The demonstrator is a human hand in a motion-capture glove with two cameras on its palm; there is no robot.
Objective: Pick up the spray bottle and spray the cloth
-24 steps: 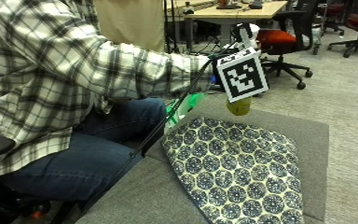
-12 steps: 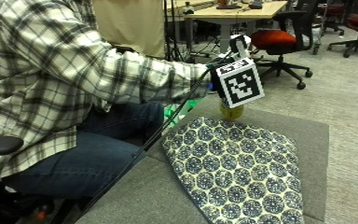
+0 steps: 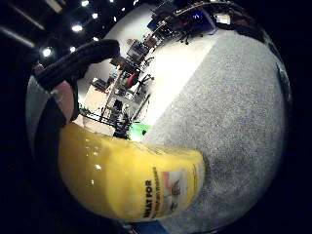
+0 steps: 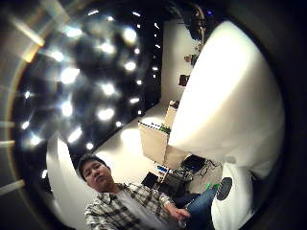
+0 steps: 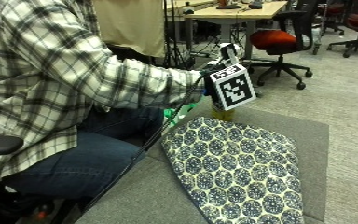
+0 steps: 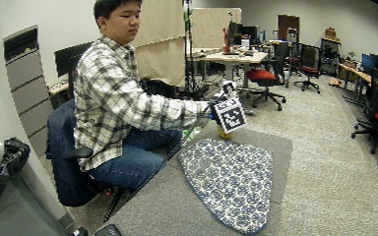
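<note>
Here the person's plaid sleeve (image 5: 98,74) reached out over the grey table (image 5: 303,140), on the near-left side of the patterned cloth (image 5: 241,172). The gloved right hand (image 5: 209,80) was at the far end of the cloth, and the little finger side palm view showed its fingers (image 3: 78,61) curled round the yellow spray bottle (image 3: 131,183). The bottle's base (image 5: 222,113) seemed just above or on the table, just behind the cloth; I could not tell which. I think 1 risk was the nozzle: its direction was hidden, so the spray might miss the cloth and wet the table instead.
</note>
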